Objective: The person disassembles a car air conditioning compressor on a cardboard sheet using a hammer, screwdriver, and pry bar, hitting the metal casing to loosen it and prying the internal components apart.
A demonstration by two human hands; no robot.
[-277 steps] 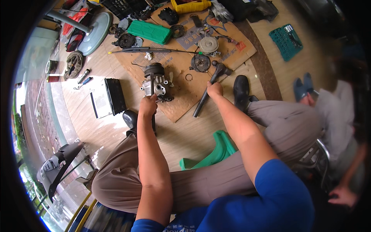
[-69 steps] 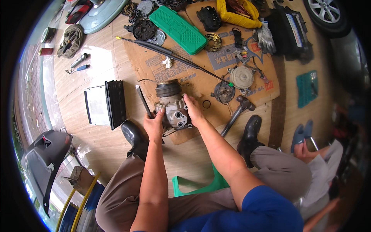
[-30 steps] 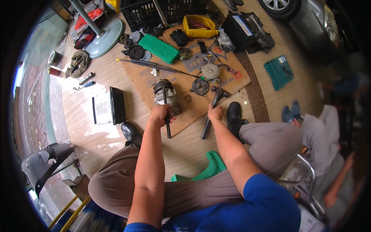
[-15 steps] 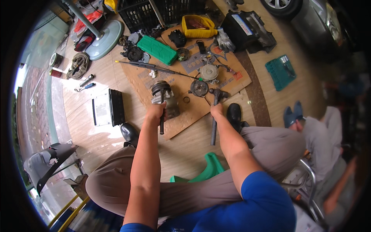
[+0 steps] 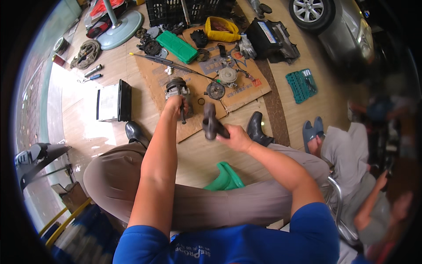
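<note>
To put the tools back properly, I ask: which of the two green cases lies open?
The teal case, on the floor right of the dark strip: its slotted inside shows. The longer, bright green case, at the cardboard's far side, is closed.

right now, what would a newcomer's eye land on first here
Probably the hammer in the right hand, near the middle of the view. To its left, the left hand grips a dark bar at the grimy metal unit on the brown cardboard. Towards the top, the bright green case and yellow container stand out by colour.
</note>
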